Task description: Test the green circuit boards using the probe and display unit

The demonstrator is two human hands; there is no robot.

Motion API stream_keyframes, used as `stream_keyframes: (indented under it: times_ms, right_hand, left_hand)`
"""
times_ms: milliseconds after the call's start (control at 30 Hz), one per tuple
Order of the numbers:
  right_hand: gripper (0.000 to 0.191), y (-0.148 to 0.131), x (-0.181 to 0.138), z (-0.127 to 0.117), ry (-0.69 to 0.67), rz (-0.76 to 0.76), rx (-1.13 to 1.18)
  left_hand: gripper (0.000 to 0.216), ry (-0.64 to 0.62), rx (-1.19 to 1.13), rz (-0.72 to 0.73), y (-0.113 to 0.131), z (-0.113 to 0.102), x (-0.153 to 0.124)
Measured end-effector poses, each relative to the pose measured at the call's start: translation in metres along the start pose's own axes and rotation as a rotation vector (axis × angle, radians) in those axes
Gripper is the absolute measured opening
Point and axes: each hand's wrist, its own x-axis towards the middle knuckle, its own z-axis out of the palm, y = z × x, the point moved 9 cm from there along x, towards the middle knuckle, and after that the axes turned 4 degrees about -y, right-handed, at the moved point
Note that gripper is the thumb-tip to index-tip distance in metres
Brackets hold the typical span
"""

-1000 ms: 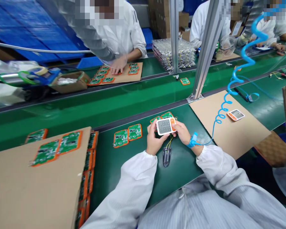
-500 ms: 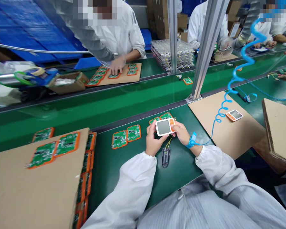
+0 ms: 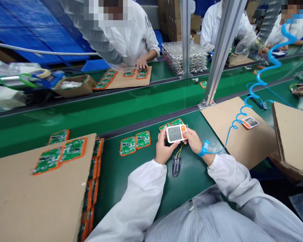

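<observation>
The display unit (image 3: 176, 133) is gripped above the tabletop (image 3: 116, 178) by the closed fingers of the left hand (image 3: 163, 150) and right hand (image 3: 194, 141); its thin wires (image 3: 179, 150) could be torn from the battery holder (image 3: 176, 165) if raised.

1. Two green circuit boards (image 3: 135, 143) in orange frames, side by side on the green desk (image 3: 131, 178).
2. Big cardboard sheet (image 3: 35, 201) on the left, with more boards on top and along its right edge.
3. Second cardboard sheet (image 3: 238, 137) on the right, with a white-and-orange gadget (image 3: 250, 122) sitting on it.
4. Blue coiled cord (image 3: 257, 82) looping above that sheet.
5. Across the belt (image 3: 103, 107): a co-worker (image 3: 131, 37) in white, and clear trays (image 3: 192, 58) stacked by a metal post (image 3: 218, 53).
</observation>
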Motion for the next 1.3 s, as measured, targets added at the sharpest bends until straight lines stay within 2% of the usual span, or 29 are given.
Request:
stream_keyframes:
  times_ms: [467, 900, 1000, 1167, 1300]
  right_hand:
    - [0.029, -0.002, 0.0, -0.001, 0.01, -0.007, -0.016]
    - [0.029, -0.004, -0.001, -0.002, 0.02, -0.005, -0.024]
    - [0.03, -0.004, -0.001, -0.001, -0.013, 0.001, 0.011]
    - [0.028, -0.009, -0.001, 0.009, -0.14, -0.002, 0.065]
    - [0.028, -0.011, -0.002, 0.01, -0.162, -0.001, 0.052]
  left_hand:
    - [0.087, -0.025, -0.053, 0.018, 0.009, 0.004, 0.001]
    - [0.089, -0.016, -0.063, 0.014, 0.007, 0.004, 0.0]
    - [0.089, -0.013, -0.071, 0.007, 0.007, 0.004, 0.001]
    - [0.09, -0.001, -0.109, -0.011, 0.01, 0.003, 0.003]
    - [0.09, -0.005, -0.135, -0.018, 0.01, 0.003, 0.003]
